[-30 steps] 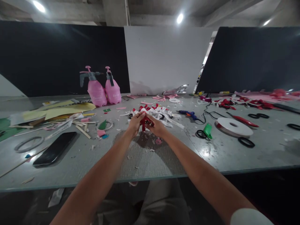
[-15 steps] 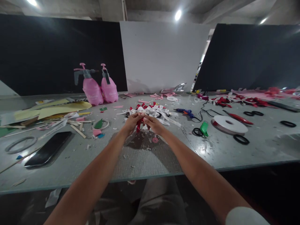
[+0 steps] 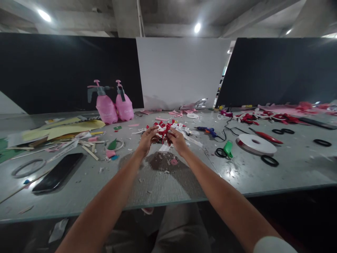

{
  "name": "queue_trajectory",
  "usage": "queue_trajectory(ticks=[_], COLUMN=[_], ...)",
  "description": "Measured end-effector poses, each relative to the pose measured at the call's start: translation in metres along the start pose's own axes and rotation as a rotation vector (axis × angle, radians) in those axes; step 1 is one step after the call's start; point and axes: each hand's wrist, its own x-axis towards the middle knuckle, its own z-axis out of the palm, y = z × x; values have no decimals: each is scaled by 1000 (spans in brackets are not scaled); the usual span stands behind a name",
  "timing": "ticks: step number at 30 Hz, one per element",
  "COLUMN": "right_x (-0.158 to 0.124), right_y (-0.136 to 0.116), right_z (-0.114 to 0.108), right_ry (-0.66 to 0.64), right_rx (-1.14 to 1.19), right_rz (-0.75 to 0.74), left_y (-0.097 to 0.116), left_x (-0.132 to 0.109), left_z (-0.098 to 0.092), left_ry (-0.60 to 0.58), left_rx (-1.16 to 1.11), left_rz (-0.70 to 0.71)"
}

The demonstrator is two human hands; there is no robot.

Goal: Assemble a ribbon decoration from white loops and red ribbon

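A red ribbon piece spans the gap between my two hands, just above the near side of a heap of white and red ribbon pieces. My left hand has its fingers closed on the ribbon's left side. From the other side, my right hand pinches the same ribbon between thumb and fingers. Its exact shape is hard to make out against the heap. A white strip lies on the table just below the hands.
To the right are a blue glue gun, a white ribbon roll, a green tool and black rings. Pink spray bottles, yellow sheets and a phone stand or lie left. Scraps dot the grey table.
My hands, close together before, have moved apart a little, showing more of the red ribbon between them. The camera view has tilted slightly up.
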Motion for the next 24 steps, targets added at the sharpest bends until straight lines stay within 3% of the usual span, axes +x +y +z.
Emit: queue_trajectory(ticks=[7, 13, 19, 24], right_x=[-2, -3, -2, -2], right_y=[6, 2, 1, 5], right_z=[4, 1, -1, -2], right_ry=[2, 84, 151, 159], right_rx=[-132, -334, -275, -322], right_rz=[-20, -195, -114, -158], left_y=[-5, -2, -4, -9], left_x=[1, -2, -4, -2], left_z=[1, 6, 7, 7], left_ry=[46, 55, -20, 41], left_rx=[102, 160, 81, 132], left_rz=[73, 143, 129, 107])
